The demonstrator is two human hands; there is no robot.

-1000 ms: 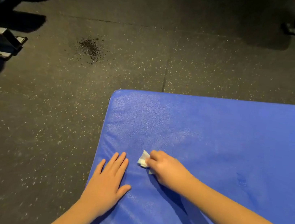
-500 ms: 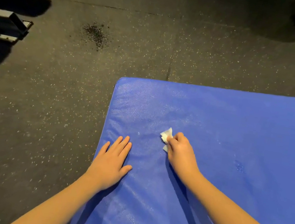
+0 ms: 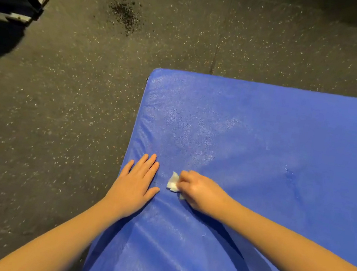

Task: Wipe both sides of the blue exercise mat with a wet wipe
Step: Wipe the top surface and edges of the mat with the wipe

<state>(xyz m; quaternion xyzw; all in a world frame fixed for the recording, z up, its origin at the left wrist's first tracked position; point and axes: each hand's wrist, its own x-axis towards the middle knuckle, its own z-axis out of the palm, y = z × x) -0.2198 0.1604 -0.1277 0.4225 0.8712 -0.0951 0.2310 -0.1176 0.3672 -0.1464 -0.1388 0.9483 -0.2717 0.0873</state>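
Nearest first: in from the bottom with a bare left forearm (image 3: pixel 71 235) and a bare right forearm (image 3: pixel 283 249), both stretched out over the blue exercise mat (image 3: pixel 264 136). Pressing down flat with the left hand (image 3: pixel 135 182), close to the mat's left edge, fingers straight and side by side, thumb out to the right; grip apart, holding nothing. Just right of it, pinching a small crumpled white wet wipe (image 3: pixel 173 181) in the right hand (image 3: pixel 199 192), grip clamped on the wipe, fingers curled over it, knuckles up. Wipe down on the mat surface, poking out left of those curled fingers, in the gap between the two hands, near the left thumb but apart from it. Creases in the mat cover around both hands, with folds running back toward the near edge.

Further up, a paler grainy sheen across the mat toward its rounded far left corner. Off to the right, a small dark dimple (image 3: pixel 289 172) in the cover. Lying flat on a dark rubber floor (image 3: pixel 49 117) flecked with pale specks, far edge straight across, right edge out of shot.

Beyond that far edge, a seam (image 3: pixel 213 57) in the floor running away from the mat. Farther still, up left of the far left corner, a dark gritty patch (image 3: pixel 125 16). Way over at the far left, well apart from the mat, a metal base (image 3: pixel 15 1) of some equipment, black shadows beside it.
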